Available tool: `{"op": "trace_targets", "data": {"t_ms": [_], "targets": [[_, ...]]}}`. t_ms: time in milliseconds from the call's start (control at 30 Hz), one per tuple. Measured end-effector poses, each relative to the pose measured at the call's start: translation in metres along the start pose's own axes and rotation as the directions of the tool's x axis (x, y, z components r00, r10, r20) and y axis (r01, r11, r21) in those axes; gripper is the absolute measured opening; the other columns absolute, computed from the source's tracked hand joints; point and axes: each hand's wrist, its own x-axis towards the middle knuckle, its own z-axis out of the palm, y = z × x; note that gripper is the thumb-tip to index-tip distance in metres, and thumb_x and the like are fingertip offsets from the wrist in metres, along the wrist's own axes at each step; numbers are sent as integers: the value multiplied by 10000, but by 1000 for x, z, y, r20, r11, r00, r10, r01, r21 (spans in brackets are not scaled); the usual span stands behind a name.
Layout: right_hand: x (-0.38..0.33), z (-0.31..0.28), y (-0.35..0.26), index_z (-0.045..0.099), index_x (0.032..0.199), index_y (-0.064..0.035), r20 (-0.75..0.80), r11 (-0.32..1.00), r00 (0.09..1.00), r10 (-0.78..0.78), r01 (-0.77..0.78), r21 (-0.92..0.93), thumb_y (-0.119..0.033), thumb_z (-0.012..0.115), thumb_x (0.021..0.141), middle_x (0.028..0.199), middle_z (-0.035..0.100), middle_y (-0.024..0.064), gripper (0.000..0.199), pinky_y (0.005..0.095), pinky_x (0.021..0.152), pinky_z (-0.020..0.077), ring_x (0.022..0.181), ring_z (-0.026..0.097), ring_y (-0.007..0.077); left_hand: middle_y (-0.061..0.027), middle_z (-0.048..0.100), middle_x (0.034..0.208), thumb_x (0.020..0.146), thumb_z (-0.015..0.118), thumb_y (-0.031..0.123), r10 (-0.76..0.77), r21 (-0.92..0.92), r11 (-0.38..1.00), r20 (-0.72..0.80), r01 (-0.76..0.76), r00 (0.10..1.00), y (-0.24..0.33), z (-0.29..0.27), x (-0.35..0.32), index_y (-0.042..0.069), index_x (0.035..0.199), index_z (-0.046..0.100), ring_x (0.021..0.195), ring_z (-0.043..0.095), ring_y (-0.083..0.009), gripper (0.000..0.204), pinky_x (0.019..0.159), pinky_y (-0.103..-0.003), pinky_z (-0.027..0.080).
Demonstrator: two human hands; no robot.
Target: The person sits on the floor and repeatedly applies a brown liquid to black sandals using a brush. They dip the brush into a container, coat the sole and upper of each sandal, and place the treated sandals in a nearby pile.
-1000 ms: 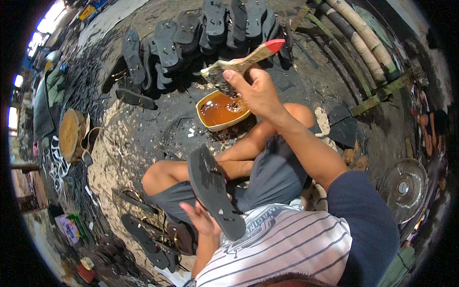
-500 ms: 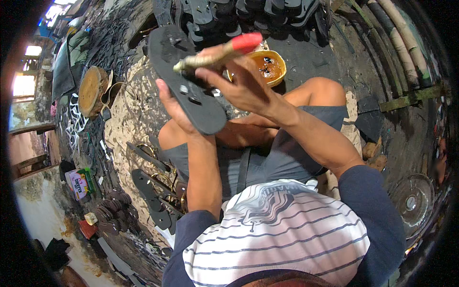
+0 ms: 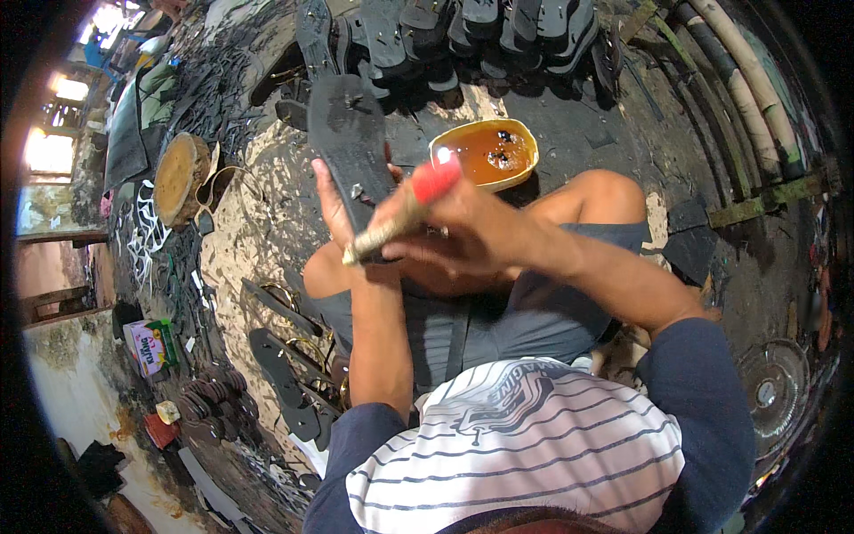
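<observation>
My left hand (image 3: 334, 203) grips a dark sandal sole (image 3: 345, 120) from below and its left edge, with the thumb along the side. The sole stands nearly upright in view, its wide end pointing away from me. Small fittings stick out of its face. Closed around a brush (image 3: 391, 233), my right hand (image 3: 476, 222) crosses the near end of the sole. The brush has a red end and a pale tip, which lies over my left wrist; whether it touches the sole cannot be told. Just beyond my right hand sits a yellow-rimmed container (image 3: 534, 160) of amber liquid.
Several dark soles (image 3: 480, 36) are lined up at the far side. To the left lie a round wooden block (image 3: 178, 178), white straps (image 3: 145, 222) and scraps. Finished-looking sandals (image 3: 285, 374) rest beside my left arm. A fan-like round grille (image 3: 769, 392) is at the right.
The sole has turned more upright and come slightly lower. My right hand has brought the brush down from the sole's middle to its near end, uncovering more of the container.
</observation>
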Motion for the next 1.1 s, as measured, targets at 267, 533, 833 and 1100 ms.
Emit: {"op": "trace_targets", "data": {"t_ms": [267, 533, 833, 1100], "targets": [[-16, 18, 9, 668, 1182, -48, -99, 968, 978, 183, -162, 190, -99, 784, 884, 1118, 692, 111, 324, 389, 907, 514, 1043, 674, 252, -165, 617, 1360, 1034, 545, 457, -45, -91, 992, 349, 82, 936, 29, -7, 16, 48, 1407, 543, 1164, 634, -304, 554, 954, -434, 547], [9, 10, 26, 638, 1224, -11, -172, 913, 910, 378, -335, 235, -219, 719, 961, 1159, 685, 128, 344, 366, 944, 507, 1107, 657, 248, -131, 715, 1171, 1057, 485, 499, -10, -32, 999, 187, 16, 982, 5, 11, -1, 36, 1291, 625, 1017, 700, -260, 537, 934, -393, 578], [-29, -56, -20, 608, 1254, -1, -424, 788, 674, 605, -432, 438, -152, 711, 982, 1171, 677, 84, 327, 313, 977, 490, 1079, 625, 155, -128, 690, 1076, 992, 457, 687, -91, 205, 975, -8, 91, 996, -7, -28, 98, 48, 1283, 588, 844, 685, -255, 714, 720, -407, 593], [-33, -88, 0, 611, 1278, 8, -551, 827, 623, 555, -486, 283, -179, 720, 983, 1195, 672, 75, 365, 313, 990, 471, 1096, 606, 145, -170, 597, 1382, 1047, 535, 480, 239, 477, 873, -237, -101, 942, 87, -9, 214, 30, 1445, 470, 1135, 644, -276, 604, 875, -414, 556]]}}
